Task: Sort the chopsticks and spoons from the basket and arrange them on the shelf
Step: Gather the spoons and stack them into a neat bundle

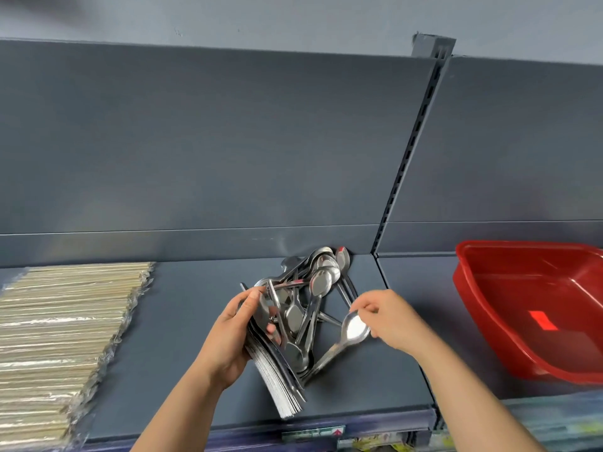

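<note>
A heap of steel spoons (313, 288) lies on the dark grey shelf (186, 337), reaching back to the rear panel. My left hand (233, 334) grips a stacked bundle of spoons (277, 380) on its left side, handles fanned toward the shelf's front edge. My right hand (388, 318) pinches the bowl of a single spoon (354, 327) just right of the heap. Rows of plastic-wrapped chopsticks (62, 337) cover the left part of the shelf. The red basket (509, 334) stands on the neighbouring shelf section to the right and looks empty.
A slotted upright (411, 148) divides the two shelf sections behind the spoons. A price-label strip (313, 433) runs along the shelf's front edge. Bare shelf lies between the chopsticks and the spoons.
</note>
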{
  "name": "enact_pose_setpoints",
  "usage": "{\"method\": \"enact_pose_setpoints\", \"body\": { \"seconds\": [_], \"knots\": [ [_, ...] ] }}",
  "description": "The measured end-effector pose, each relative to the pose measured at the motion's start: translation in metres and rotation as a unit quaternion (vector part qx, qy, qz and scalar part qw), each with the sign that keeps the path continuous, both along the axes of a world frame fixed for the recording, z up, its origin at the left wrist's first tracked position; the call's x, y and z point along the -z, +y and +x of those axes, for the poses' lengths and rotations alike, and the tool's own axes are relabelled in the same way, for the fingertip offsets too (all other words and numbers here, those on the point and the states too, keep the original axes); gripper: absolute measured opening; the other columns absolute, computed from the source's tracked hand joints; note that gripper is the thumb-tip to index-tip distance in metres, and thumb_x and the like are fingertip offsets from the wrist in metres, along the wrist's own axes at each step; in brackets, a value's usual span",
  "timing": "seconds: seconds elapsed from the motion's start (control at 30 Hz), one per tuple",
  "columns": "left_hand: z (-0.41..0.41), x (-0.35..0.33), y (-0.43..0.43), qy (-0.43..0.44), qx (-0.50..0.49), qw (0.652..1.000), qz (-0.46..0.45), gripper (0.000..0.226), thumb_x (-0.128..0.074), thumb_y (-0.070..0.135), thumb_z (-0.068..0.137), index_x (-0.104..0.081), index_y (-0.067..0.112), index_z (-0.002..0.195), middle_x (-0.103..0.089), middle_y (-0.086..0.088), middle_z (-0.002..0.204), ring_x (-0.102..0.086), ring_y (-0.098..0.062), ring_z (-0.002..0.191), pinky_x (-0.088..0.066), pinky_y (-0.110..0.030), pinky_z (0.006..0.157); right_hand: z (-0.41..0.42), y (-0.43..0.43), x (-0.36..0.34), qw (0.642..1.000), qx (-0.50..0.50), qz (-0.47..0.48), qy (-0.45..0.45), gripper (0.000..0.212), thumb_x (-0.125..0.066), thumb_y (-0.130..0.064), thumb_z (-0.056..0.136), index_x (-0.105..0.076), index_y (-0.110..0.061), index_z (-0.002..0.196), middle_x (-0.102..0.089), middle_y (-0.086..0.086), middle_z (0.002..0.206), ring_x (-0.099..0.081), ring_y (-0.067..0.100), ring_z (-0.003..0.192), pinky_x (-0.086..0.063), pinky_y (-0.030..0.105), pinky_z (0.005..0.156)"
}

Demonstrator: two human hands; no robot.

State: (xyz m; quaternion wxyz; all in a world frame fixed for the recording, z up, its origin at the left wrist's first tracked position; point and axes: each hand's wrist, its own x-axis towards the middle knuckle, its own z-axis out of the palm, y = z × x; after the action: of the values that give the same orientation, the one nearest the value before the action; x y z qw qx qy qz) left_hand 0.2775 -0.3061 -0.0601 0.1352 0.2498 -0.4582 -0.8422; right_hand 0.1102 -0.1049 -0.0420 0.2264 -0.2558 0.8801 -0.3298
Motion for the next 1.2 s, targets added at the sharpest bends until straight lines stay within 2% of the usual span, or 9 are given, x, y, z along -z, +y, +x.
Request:
{"method": "enact_pose_setpoints", "body": {
  "seconds": [0.1, 0.27, 0.57, 0.67, 0.8, 0.93, 1.07, 1.13, 1.2],
  "knots": [
    [-0.006, -0.004, 0.009, 0.000, 0.028, 1.000, 0.005, 0.035, -0.063, 0.037, 0.083, -0.063, 0.012, 0.108, -0.063, -0.016, 0.084, -0.054, -0.024, 0.057, -0.053, -0.035, 0.056, -0.009, -0.001, -0.018, 0.998, -0.031, -0.059, 0.013, 0.027, -0.053, -0.011, 0.094, -0.073, -0.029, 0.088, -0.067, -0.016, 0.075, -0.052, -0.004, 0.058, -0.035, 0.007, 0.053],
    [-0.017, -0.009, 0.030, 0.017, 0.089, 0.995, 0.033, 0.033, -0.068, 0.033, 0.083, -0.062, 0.011, 0.106, -0.057, -0.018, 0.079, -0.063, -0.033, 0.069, -0.054, -0.040, 0.062, 0.000, -0.023, -0.027, 0.979, -0.060, -0.125, -0.148, 0.014, -0.063, -0.011, 0.089, -0.070, -0.020, 0.097, -0.068, -0.006, 0.077, -0.040, 0.003, 0.046, -0.034, 0.012, 0.045],
    [-0.015, -0.004, 0.031, -0.049, 0.109, 0.993, -0.004, 0.059, -0.086, 0.017, 0.067, -0.055, 0.007, 0.117, -0.067, -0.028, 0.090, -0.062, -0.037, 0.074, -0.056, -0.041, 0.064, 0.014, -0.049, -0.001, 0.944, -0.045, -0.217, -0.244, 0.007, -0.069, -0.006, 0.086, -0.063, -0.010, 0.087, -0.058, -0.005, 0.056, -0.037, 0.005, 0.042, -0.032, 0.016, 0.043],
    [-0.017, -0.002, 0.029, -0.057, 0.105, 0.993, -0.022, 0.055, -0.086, 0.014, 0.066, -0.060, 0.011, 0.113, -0.068, -0.022, 0.089, -0.065, -0.033, 0.073, -0.056, -0.042, 0.066, 0.017, -0.056, 0.007, 0.947, -0.064, -0.214, -0.232, 0.003, -0.066, -0.010, 0.087, -0.067, -0.012, 0.089, -0.057, -0.008, 0.055, -0.043, 0.005, 0.046, -0.038, 0.017, 0.047],
    [-0.023, 0.002, 0.026, -0.067, 0.081, 0.994, -0.039, 0.030, -0.058, -0.009, 0.084, -0.060, 0.009, 0.108, -0.066, -0.016, 0.076, -0.062, -0.026, 0.059, -0.053, -0.033, 0.053, 0.014, -0.059, 0.014, 0.949, -0.035, -0.207, -0.236, 0.009, -0.060, -0.018, 0.093, -0.069, -0.017, 0.095, -0.063, -0.001, 0.064, -0.054, 0.008, 0.054, -0.046, 0.020, 0.055],
    [-0.025, 0.005, 0.014, -0.043, 0.042, 0.998, 0.017, 0.029, -0.047, -0.014, 0.084, -0.060, 0.006, 0.100, -0.063, -0.023, 0.081, -0.060, -0.033, 0.060, -0.054, -0.039, 0.056, -0.009, -0.055, 0.027, 0.987, 0.098, -0.106, -0.070, 0.010, -0.060, -0.023, 0.091, -0.065, -0.016, 0.097, -0.065, -0.004, 0.068, -0.056, 0.000, 0.045, -0.048, 0.017, 0.049],
    [-0.023, 0.006, -0.003, -0.004, 0.025, 0.997, 0.067, 0.029, -0.044, -0.015, 0.082, -0.059, 0.007, 0.095, -0.061, -0.028, 0.084, -0.060, -0.035, 0.063, -0.051, -0.038, 0.054, -0.031, -0.062, 0.032, 0.990, 0.139, -0.020, -0.013, 0.039, -0.068, -0.036, 0.085, -0.057, -0.014, 0.115, -0.066, 0.002, 0.095, -0.068, 0.023, 0.083, -0.055, 0.037, 0.077],
    [-0.024, 0.007, -0.009, 0.006, 0.013, 0.996, 0.087, 0.029, -0.045, -0.014, 0.081, -0.061, 0.008, 0.090, -0.062, -0.028, 0.091, -0.060, -0.035, 0.065, -0.049, -0.036, 0.053, -0.037, -0.073, 0.028, 0.992, 0.124, 0.032, 0.002, 0.050, -0.071, -0.047, 0.077, -0.056, -0.019, 0.116, -0.064, 0.001, 0.103, -0.065, 0.025, 0.091, -0.051, 0.034, 0.075],
    [-0.025, 0.009, -0.015, 0.002, -0.009, 0.996, 0.087, 0.029, -0.044, -0.014, 0.082, -0.063, 0.008, 0.088, -0.063, -0.027, 0.090, -0.061, -0.036, 0.066, -0.049, -0.036, 0.052, -0.041, -0.084, 0.027, 0.991, 0.109, 0.076, 0.020, 0.040, -0.073, -0.047, 0.071, -0.058, -0.023, 0.098, -0.064, -0.001, 0.093, -0.062, 0.022, 0.082, -0.043, 0.030, 0.061]
  ]
}}
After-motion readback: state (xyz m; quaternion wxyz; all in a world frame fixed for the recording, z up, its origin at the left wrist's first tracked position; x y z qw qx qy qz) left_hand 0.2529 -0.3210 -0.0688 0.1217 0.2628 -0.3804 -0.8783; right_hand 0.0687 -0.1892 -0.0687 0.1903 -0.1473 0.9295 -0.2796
